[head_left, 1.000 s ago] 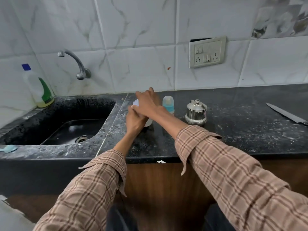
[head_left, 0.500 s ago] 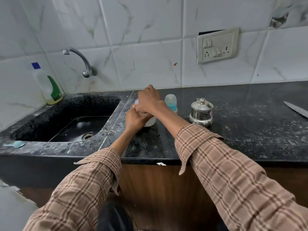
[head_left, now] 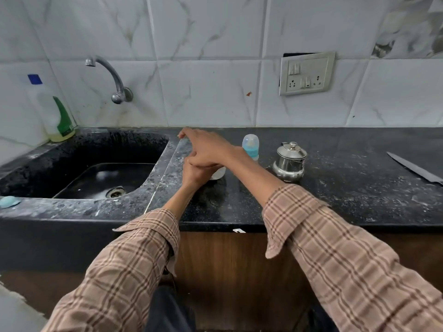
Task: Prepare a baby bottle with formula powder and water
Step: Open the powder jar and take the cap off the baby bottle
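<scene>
Looking down from the head view, the white container (head_left: 218, 173) is seen standing upright on the counter (head_left: 335, 195), held round its near side by the left hand (head_left: 194, 173). The right hand (head_left: 208, 149) is laid across its top, fingers stretched toward the sink (head_left: 100, 173); what it grips cannot be told. The capped baby bottle (head_left: 250, 146) is found just behind-right, nearer the right hand.

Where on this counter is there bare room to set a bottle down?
The widest bare stretch of counter lies between the steel pot and the knife. The front edge below the pot is free too. It is crowded by the sink edge, where both hands, the bottle and the cap cluster.
</scene>
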